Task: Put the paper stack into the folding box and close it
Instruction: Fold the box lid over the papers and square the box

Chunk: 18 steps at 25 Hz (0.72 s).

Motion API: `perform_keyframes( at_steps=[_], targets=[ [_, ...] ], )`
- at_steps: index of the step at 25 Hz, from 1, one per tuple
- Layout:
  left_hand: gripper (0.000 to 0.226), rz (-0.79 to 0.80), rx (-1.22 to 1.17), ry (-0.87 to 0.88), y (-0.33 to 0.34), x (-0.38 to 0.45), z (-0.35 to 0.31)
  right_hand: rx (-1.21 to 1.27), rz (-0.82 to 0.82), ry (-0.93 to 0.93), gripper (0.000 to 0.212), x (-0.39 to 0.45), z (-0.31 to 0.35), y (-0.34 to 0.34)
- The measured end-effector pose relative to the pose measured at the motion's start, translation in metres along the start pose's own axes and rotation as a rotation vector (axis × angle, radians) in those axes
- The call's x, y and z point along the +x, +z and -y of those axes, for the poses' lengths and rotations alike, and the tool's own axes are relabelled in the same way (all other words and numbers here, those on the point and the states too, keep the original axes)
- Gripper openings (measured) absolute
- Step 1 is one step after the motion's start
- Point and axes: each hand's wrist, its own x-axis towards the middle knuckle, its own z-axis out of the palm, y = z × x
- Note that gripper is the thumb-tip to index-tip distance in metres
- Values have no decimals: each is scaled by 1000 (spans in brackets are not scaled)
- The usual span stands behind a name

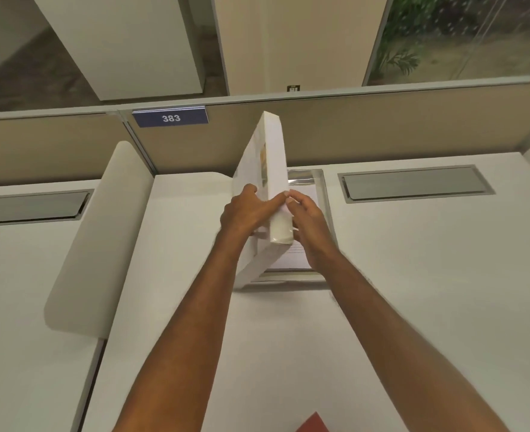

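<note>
A white folding box lies on the desk with its lid (271, 157) raised almost upright, hinged along the left side. Its shallow base (321, 194) has a clear rim, and white printed paper (294, 257) lies inside it. My left hand (245, 213) grips the lid's outer face near its free edge. My right hand (304, 219) pinches the same edge from the inner side, thumb against thumb. Both hands hold the lid over the base.
The white desk (413, 275) carries a grey cable hatch (413, 183) to the right. A second hatch (30, 207) sits left, beyond a rounded white divider (101, 238). A beige partition (382, 129) with a "383" tag (170, 117) stands behind. A red corner (313, 424) shows at the bottom.
</note>
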Motion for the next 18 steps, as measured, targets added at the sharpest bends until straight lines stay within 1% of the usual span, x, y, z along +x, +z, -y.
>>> perform_keyframes(
  at_steps=[2, 5, 7, 9, 11, 13, 14, 16, 18],
  targets=[
    [103, 46, 33, -15, 14, 1, 2, 18, -26, 55, 50, 1, 1, -18],
    [104, 139, 11, -89, 35, 8, 23, -26, -88, 93, 53, 4, -4, -45],
    [98, 178, -11, -139, 46, 12, 47, -63, -149, 106, 69, 7, -15, -60],
    [88, 144, -15, -206, 57, 15, 74, -64, -172, 122, 79, 12, -28, -72],
    [84, 73, -32, -300, 65, 16, 96, -22, -175, 159, 83, 17, -43, -82],
    [87, 51, -130, -382, 68, 16, 112, -15, -203, 204, 79, 21, -56, -90],
    [89, 61, -198, -407, 68, 17, 118, -17, -218, 211, 73, 22, -62, -94],
    [87, 100, -325, -411, 70, 22, 128, -38, -246, 209, 61, 27, -78, -99],
    [82, 116, -436, -392, 71, 25, 133, -113, -281, 220, 54, 32, -91, -104]
  ],
)
